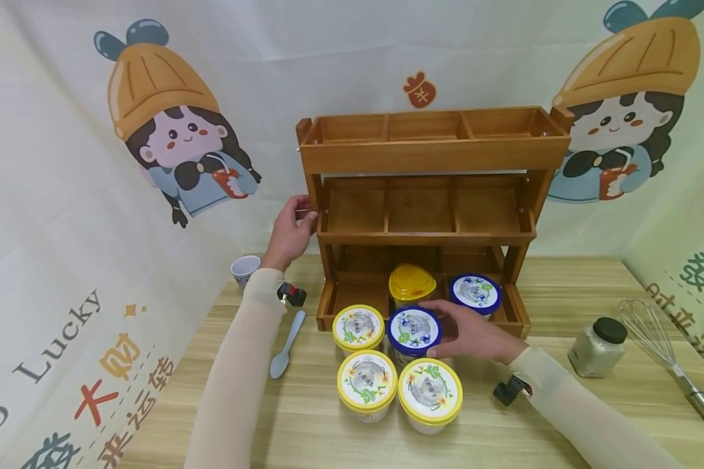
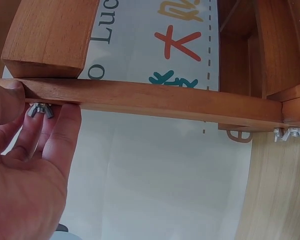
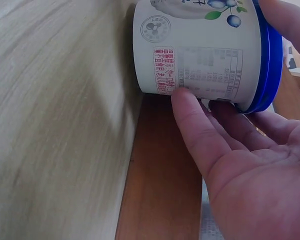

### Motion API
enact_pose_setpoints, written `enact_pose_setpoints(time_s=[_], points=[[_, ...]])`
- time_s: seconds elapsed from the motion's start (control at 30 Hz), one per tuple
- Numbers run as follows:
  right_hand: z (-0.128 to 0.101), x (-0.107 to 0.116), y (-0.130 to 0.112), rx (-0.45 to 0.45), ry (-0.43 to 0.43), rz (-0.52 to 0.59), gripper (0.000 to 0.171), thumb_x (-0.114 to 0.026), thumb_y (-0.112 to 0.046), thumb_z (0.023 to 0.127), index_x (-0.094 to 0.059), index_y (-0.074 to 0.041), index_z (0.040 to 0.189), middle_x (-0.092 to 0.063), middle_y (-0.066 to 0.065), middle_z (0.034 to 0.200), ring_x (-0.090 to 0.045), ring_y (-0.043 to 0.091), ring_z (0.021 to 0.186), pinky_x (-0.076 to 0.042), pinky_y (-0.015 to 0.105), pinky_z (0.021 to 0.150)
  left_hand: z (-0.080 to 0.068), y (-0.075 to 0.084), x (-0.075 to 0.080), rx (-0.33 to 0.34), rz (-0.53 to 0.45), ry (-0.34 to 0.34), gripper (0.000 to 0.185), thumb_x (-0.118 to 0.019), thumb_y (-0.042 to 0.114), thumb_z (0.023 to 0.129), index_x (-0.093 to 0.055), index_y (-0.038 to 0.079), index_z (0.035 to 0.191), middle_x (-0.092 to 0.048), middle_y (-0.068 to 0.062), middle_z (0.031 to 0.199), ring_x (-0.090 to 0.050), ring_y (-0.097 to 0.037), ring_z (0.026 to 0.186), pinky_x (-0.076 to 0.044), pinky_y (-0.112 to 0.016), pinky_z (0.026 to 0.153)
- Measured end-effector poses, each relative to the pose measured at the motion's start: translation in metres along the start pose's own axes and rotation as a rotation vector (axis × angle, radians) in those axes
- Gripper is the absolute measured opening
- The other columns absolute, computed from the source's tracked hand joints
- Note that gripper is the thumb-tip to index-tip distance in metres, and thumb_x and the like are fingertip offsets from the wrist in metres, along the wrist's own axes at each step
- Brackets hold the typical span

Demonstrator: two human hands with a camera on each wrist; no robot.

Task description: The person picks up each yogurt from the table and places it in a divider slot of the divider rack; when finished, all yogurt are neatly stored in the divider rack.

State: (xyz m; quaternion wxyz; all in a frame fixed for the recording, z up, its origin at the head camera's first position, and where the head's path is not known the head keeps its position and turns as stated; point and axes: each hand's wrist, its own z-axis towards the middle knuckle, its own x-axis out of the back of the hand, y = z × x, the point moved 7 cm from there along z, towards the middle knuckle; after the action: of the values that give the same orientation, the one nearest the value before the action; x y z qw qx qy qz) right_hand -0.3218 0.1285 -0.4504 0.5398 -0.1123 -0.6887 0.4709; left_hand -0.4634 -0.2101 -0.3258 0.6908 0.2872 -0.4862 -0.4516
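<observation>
At the far left of the wooden table stands a small white cup, with a pale blue spoon lying a little nearer to the person. Just right of the cup, the left hand grasps the left side post of the three-tier wooden rack, thumb on the front and fingers curled round behind; the left wrist view shows the fingers touching a wing nut under the rail. In front of the rack's bottom tier sit three yellow-lidded tubs, one just before the left compartment and two side by side nearer the person. Among them stands the blue-lidded tub, which the right hand holds from the right side, fingers wrapped round its wall and rim; the right wrist view shows the thumb pressed on the label. Behind it, a yellow-lidded jar stands in the bottom tier's middle compartment, and a second blue-lidded tub in its right compartment. Farther right on the table stand a glass jar with a dark cap and a metal whisk.
</observation>
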Motion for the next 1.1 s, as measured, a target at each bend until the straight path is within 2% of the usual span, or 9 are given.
enact_pose_setpoints(time_s=[0.17,0.33,0.47,0.63,0.83,1.1], points=[[-0.002,0.007,-0.003,-0.019,0.009,0.039,0.092,-0.092,-0.04,0.081,-0.047,-0.015,0.157,-0.061,0.013,0.147,-0.062,0.032,0.129,-0.06,0.044,0.103,-0.001,0.003,0.0,-0.001,0.001,0.003,0.039,-0.051,0.014,0.112,-0.047,0.007,0.15,-0.055,-0.016,0.146,-0.056,-0.031,0.134,-0.059,-0.047,0.107],[-0.003,0.014,-0.011,0.026,0.014,0.07,0.091,-0.093,-0.036,0.082,-0.047,-0.012,0.156,-0.062,0.014,0.146,-0.063,0.035,0.13,-0.062,0.039,0.102,-0.001,0.005,0.002,-0.031,0.011,0.007,0.039,-0.052,0.014,0.111,-0.048,0.005,0.149,-0.055,-0.018,0.145,-0.057,-0.033,0.133,-0.058,-0.048,0.107],[-0.003,0.018,-0.014,0.045,0.011,0.101,0.09,-0.092,-0.033,0.083,-0.046,-0.01,0.157,-0.061,0.016,0.147,-0.061,0.038,0.133,-0.062,0.037,0.101,-0.001,0.005,0.002,-0.036,0.006,0.003,0.039,-0.053,0.014,0.111,-0.048,0.004,0.149,-0.056,-0.019,0.144,-0.057,-0.033,0.133,-0.058,-0.049,0.106],[-0.006,0.021,-0.018,0.032,0.032,0.104,0.09,-0.092,-0.033,0.084,-0.045,-0.012,0.157,-0.061,0.016,0.146,-0.062,0.036,0.131,-0.063,0.037,0.1,0.0,0.005,0.001,-0.026,0.006,-0.012,0.041,-0.056,0.015,0.11,-0.049,0.004,0.149,-0.057,-0.018,0.145,-0.058,-0.032,0.133,-0.058,-0.048,0.107],[-0.005,0.022,-0.029,0.041,0.047,0.091,0.09,-0.091,-0.036,0.085,-0.044,-0.014,0.158,-0.06,0.014,0.146,-0.063,0.033,0.128,-0.063,0.039,0.1,0.001,0.002,0.002,0.018,-0.073,-0.027,0.041,-0.059,0.015,0.108,-0.051,0.004,0.147,-0.058,-0.018,0.143,-0.058,-0.03,0.132,-0.061,-0.041,0.103],[0.005,0.025,-0.045,0.078,0.069,0.1,0.09,-0.09,-0.035,0.086,-0.043,-0.015,0.159,-0.06,0.015,0.148,-0.064,0.034,0.128,-0.063,0.036,0.098,0.002,-0.001,0.007,0.01,-0.116,-0.011,0.043,-0.06,0.02,0.107,-0.053,0.003,0.146,-0.059,-0.018,0.142,-0.059,-0.03,0.13,-0.063,-0.037,0.099]])
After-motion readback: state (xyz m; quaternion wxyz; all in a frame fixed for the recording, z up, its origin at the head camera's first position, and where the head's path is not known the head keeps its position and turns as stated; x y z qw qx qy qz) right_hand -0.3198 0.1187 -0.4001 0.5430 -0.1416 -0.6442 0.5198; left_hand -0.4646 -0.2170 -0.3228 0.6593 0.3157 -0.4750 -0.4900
